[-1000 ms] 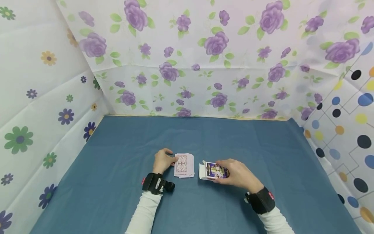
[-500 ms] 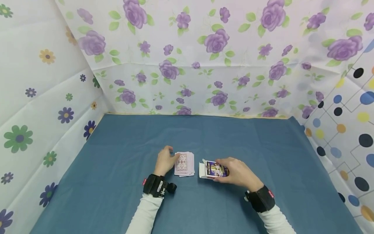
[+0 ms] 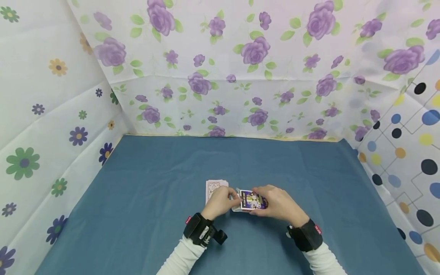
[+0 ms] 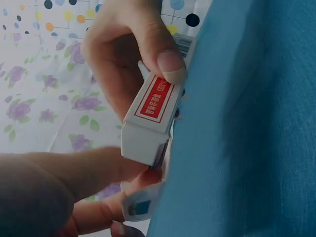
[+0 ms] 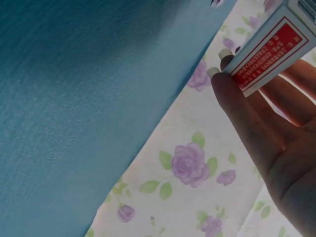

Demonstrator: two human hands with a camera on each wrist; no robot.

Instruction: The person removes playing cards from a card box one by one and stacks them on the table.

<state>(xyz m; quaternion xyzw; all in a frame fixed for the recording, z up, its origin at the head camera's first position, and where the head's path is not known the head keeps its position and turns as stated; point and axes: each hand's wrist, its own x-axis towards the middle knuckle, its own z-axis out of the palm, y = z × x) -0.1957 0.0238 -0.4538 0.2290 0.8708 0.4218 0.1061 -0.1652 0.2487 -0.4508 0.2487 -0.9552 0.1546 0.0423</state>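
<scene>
Blue cloth surface (image 3: pixel 154 172): left hand (image 3: pixel 219 201) shifted from red-patterned white card stack (image 3: pixel 212 184) to open purple-white cardboard box (image 3: pixel 253 200); can't tell if its grip pinches. Right hand (image 3: pixel 280 202) still pinches box.

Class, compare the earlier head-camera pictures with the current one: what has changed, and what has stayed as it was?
The left hand has left the left edge of the card stack and moved rightward to the open end of the card box; whether it pinches a flap is unclear. It now partly covers the stack. The right hand still holds the box; box and stack lie about where they were.
</scene>
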